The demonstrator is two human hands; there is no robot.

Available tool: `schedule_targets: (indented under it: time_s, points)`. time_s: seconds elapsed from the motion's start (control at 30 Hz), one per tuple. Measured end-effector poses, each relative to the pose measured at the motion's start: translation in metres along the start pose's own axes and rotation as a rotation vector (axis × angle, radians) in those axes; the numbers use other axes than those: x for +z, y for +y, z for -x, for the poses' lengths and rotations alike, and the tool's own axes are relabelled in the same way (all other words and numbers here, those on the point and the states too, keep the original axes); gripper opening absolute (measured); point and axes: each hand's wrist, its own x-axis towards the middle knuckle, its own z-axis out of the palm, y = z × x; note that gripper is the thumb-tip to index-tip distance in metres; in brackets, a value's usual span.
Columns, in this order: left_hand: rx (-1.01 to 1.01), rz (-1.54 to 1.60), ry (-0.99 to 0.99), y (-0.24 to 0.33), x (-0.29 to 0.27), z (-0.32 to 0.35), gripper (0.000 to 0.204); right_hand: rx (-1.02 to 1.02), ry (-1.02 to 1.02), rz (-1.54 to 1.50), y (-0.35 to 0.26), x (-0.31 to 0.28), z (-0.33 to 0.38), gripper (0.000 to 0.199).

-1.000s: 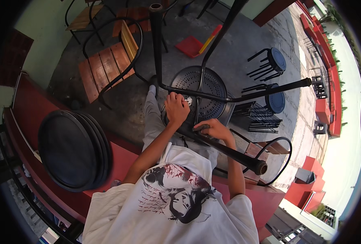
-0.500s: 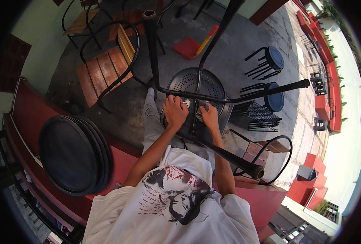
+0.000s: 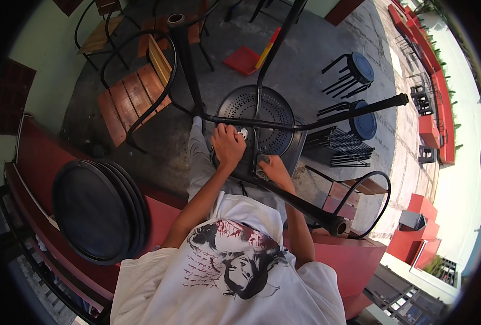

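Note:
A black tubular metal frame with splayed legs stands upended before me, its bars crossing over a round black perforated disc. Against the near side of the crossing, my left hand is closed, with a small white item showing at its fingertips; its kind is unclear. My right hand presses a crumpled grey cloth around the bar that runs toward me. Both hands' inner fingers are partly hidden.
Stacked round black discs lean on a red ledge at left. A wooden-slat chair stands far left, a red dustpan beyond the frame. Blue-topped stools and another chair are at right.
My right hand and the grey cloth have slid toward me along the bar. My left hand stays near the crossing. The whole view has shifted slightly.

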Motion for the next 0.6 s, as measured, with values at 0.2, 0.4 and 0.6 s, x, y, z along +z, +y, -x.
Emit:
schedule_targets:
  time_s: [0.2,0.4,0.6]
  points:
    - [0.018,0.013,0.028,-0.005,0.002,0.001,0.012,0.038,-0.195,-0.068,-0.013,-0.015,0.001,0.018]
    - [0.006,0.032,0.034,-0.004,0.003,0.001,0.011,0.013,-0.331,0.12,-0.013,-0.033,-0.013,0.02]
    - [0.008,0.014,0.059,-0.007,0.002,0.001,0.012,-0.022,-0.22,0.411,-0.065,-0.045,-0.023,0.017]
